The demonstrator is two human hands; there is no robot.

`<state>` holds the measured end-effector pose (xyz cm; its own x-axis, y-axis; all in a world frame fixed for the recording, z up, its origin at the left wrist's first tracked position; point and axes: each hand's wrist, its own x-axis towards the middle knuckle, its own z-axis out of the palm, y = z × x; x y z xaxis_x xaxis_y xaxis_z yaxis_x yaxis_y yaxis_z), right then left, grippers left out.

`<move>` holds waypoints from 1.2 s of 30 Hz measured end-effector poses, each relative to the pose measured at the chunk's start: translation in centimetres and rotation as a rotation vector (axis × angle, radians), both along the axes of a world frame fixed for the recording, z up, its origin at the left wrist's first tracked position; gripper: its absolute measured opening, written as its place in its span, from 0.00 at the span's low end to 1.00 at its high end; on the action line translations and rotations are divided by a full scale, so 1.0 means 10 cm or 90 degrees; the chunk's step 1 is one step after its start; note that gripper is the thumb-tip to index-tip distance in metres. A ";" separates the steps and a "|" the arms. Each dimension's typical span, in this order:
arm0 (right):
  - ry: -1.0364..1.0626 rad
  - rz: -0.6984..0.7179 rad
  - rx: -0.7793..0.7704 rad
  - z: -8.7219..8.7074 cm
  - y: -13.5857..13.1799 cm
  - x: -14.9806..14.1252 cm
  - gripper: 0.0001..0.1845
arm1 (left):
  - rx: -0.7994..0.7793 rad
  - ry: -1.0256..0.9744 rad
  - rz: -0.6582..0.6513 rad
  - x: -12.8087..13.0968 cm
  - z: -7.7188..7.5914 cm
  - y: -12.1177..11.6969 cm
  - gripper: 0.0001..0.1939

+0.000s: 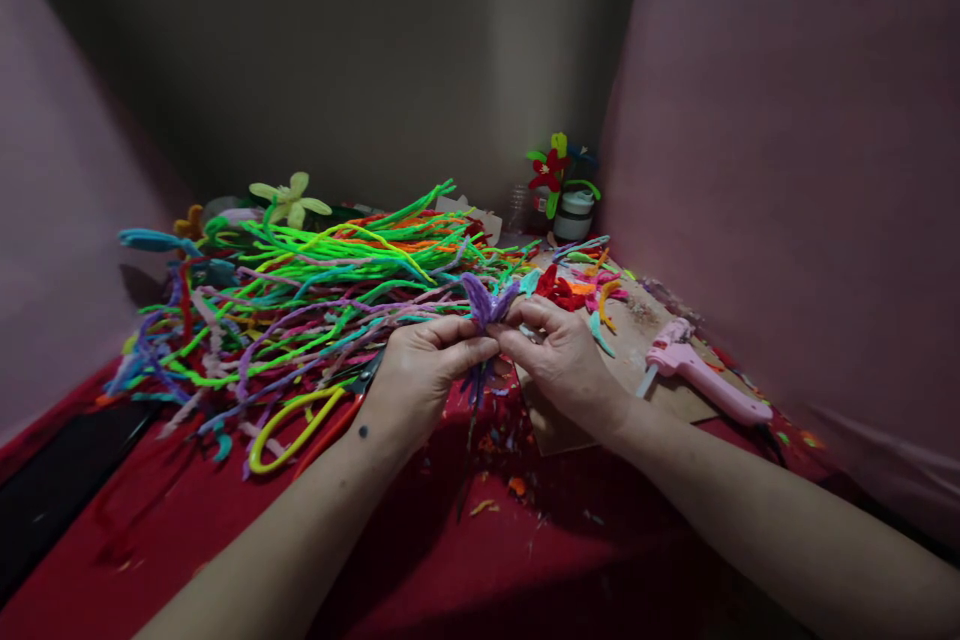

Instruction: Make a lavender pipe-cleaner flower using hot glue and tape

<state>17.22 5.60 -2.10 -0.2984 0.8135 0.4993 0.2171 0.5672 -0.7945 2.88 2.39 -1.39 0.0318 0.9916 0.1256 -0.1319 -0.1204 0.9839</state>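
My left hand [420, 365] and my right hand [559, 355] meet over the red cloth, both with fingers pinched on a purple pipe-cleaner flower [486, 305]. Its petals stick up above my fingertips and its thin stem hangs down between my wrists. Just behind and to the left of my hands lies a big heap of pipe cleaners [315, 290] in green, purple, orange and pink.
A pink glue gun [701, 375] lies on a cardboard sheet [660, 390] at the right. Yellow-handled scissors [300, 420] rest by my left wrist. Finished flowers: a red one in a jar [559, 190] at the back, a pale yellow one [289, 200] on the heap. Pink walls flank both sides.
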 end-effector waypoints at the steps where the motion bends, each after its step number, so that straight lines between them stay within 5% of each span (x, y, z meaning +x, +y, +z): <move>1: 0.002 -0.008 0.002 0.00 0.00 0.00 0.06 | 0.004 0.005 0.003 0.00 0.00 0.00 0.05; 13: 0.034 -0.037 0.067 -0.10 -0.02 -0.07 0.07 | 0.011 0.010 0.055 0.04 0.03 -0.08 0.08; 26: 0.032 -0.044 0.111 -0.01 -0.09 -0.07 0.05 | 0.046 -0.007 0.078 0.01 -0.05 -0.03 0.07; 32: 0.121 0.018 -0.002 -0.04 -0.03 -0.04 0.05 | 0.033 -0.009 0.072 0.02 0.00 -0.08 0.08; 36: 0.205 0.142 -0.142 -0.05 0.01 -0.04 0.06 | -0.029 -0.049 0.049 0.00 0.05 -0.10 0.11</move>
